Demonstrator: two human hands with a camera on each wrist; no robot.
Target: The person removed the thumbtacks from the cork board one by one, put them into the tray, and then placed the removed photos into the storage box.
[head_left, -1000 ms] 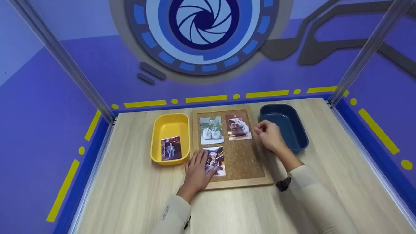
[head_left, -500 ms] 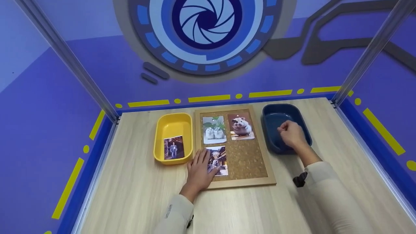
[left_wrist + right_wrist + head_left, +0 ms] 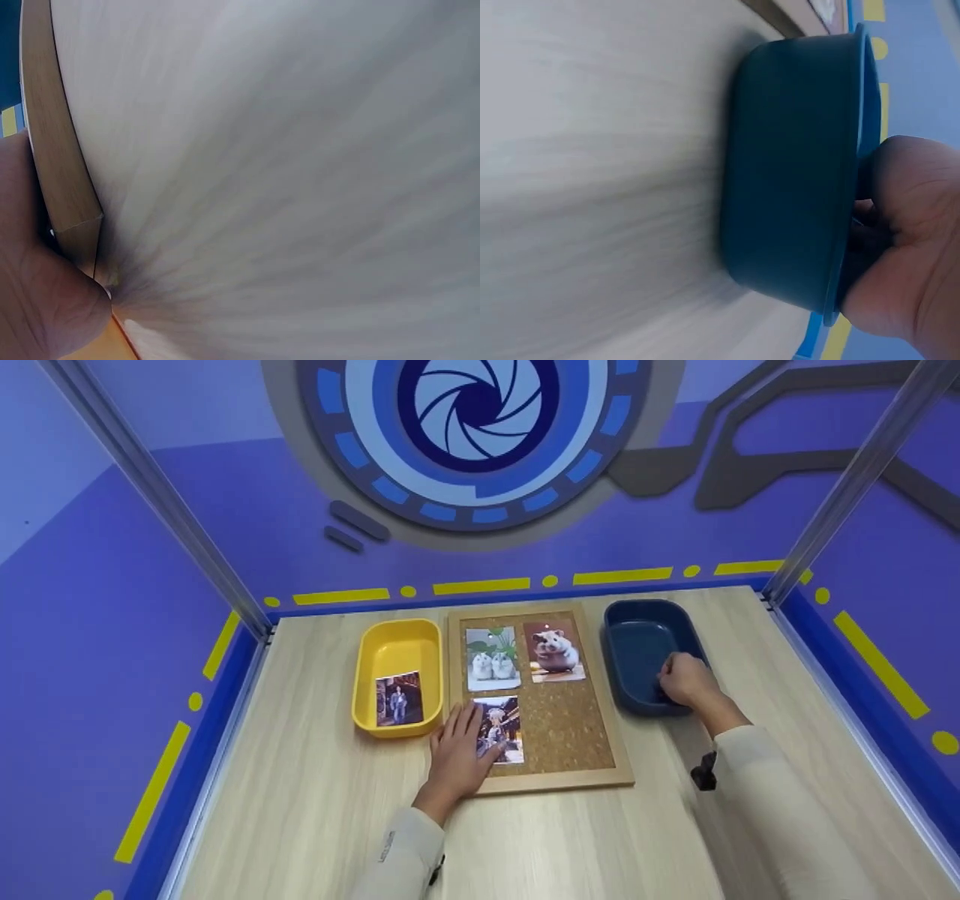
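Note:
My left hand [image 3: 456, 757] lies flat with spread fingers over the left frame edge of the cork board [image 3: 566, 731]. Its thumb and fingers touch a photo of a person in a light hat [image 3: 508, 727] at the board's lower left. Over the near right part of the dark blue tray [image 3: 637, 656], my right hand [image 3: 688, 684] reaches down inside with bent fingers. Its fingertips are hidden by the hand and the tray wall, so whatever they may hold does not show. Two hamster photos, one of a pair [image 3: 493, 660] and one of a single hamster [image 3: 553, 654], are pinned along the top.
Left of the board stands a yellow tray [image 3: 360, 682] with another photo of a person [image 3: 400, 699] in it. The wooden table [image 3: 300, 780] is bounded by purple panels [image 3: 187, 562] with metal posts at the corners.
My right hand has moved from the board's right edge across to the blue tray and down into its near right corner. The left hand stays on the lower photo.

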